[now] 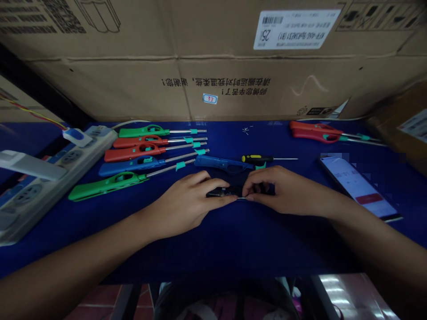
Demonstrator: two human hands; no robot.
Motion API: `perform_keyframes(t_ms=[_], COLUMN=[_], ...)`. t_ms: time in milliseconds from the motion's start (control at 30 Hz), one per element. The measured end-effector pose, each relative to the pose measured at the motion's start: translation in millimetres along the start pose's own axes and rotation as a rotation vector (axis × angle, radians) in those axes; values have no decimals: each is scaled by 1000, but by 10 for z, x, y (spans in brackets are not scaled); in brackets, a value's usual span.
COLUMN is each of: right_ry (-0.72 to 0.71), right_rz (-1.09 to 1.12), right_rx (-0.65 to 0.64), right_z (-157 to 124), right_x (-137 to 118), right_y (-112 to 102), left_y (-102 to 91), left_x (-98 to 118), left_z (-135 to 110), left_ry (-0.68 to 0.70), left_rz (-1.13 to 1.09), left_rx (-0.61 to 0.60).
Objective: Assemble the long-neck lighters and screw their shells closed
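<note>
My left hand [191, 202] is closed on a small black part [218, 192], gripping its left end between thumb and fingers. At the part's right end, my right hand [273, 189] pinches with thumb and forefinger. A thin pale sliver shows between the thumbs; I cannot make out what it is. Just beyond my hands lies a blue lighter body [222, 163], with a bit of teal tape at its right end. A black and yellow screwdriver [258, 158] rests behind my right hand, its shaft pointing right.
Several long-nosed lighters, among them a green one [110, 186], lie in a row on the left. Red lighters [315, 132] lie back right. A phone [358, 186] is beside my right forearm, a power strip [56, 182] at the left. A large cardboard box [133, 89] stands behind.
</note>
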State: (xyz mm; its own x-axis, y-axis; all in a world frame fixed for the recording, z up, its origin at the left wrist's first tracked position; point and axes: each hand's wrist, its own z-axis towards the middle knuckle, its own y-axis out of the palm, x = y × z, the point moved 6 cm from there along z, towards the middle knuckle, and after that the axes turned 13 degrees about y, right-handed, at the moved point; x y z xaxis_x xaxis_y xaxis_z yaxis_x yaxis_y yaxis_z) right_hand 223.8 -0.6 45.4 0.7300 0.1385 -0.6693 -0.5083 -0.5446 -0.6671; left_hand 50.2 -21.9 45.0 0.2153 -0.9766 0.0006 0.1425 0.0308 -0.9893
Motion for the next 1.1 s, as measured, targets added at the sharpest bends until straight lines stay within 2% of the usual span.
perform_keyframes(t_ms=[633,733,833,900,1000,1100], right_ry=[-58,-80,-83,-87,-87,-84], right_rz=[-68,-75,-75,-82,-89,-88], right_rx=[50,57,50,50,47,46], right_z=[9,0,-2,1,9,10], right_x=[-8,-16,-15,-14,-7,1], right_y=[8,17,22,17,11,4], left_y=[9,-14,-63,-76,-114,-128], left_x=[41,2,-128,-222,-343,-426], left_z=[15,-5,-49,-72,-98,-121], left_ry=[-8,-5,-54,-74,-104,-139], left_rz=[69,8,-212,-373,-481,-508], left_rx=[-72,23,202,264,309,290])
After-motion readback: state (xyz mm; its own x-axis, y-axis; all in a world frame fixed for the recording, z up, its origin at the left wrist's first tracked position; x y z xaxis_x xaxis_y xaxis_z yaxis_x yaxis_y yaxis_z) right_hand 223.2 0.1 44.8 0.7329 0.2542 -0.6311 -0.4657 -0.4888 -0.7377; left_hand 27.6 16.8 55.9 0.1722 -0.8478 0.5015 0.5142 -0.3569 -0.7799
